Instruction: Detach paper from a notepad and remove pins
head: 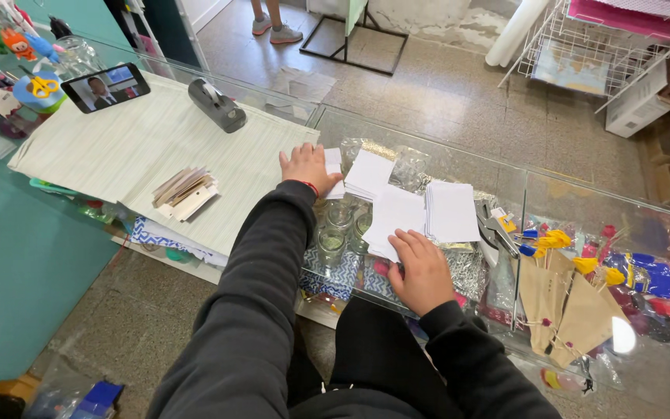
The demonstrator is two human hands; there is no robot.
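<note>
resting flat at the centre of the frame, the left hand (309, 166) lies with fingers close together on a small white paper slip (333, 164) at the edge of the striped cloth mat (118, 147). lower and to the right, the right hand (422, 273) presses loosely spread fingers on a stack of white paper squares (397, 217) on the glass counter (583, 194). neither hand pinches anything.

the sheets look light, thin and limp; they would likely slide on glass and bend or crease if squeezed, so a corner or free edge seems the best place to lift one. they are plain white, square-cut, in three loose piles across the middle of the frame: a fanned pile (369, 174), the pressed stack, and a neater pile (451, 211) beside it.

a tape dispenser (217, 105) and a phone (105, 87) sit upper left, and a bundle of tan cards (185, 191) lies on the mat.
</note>
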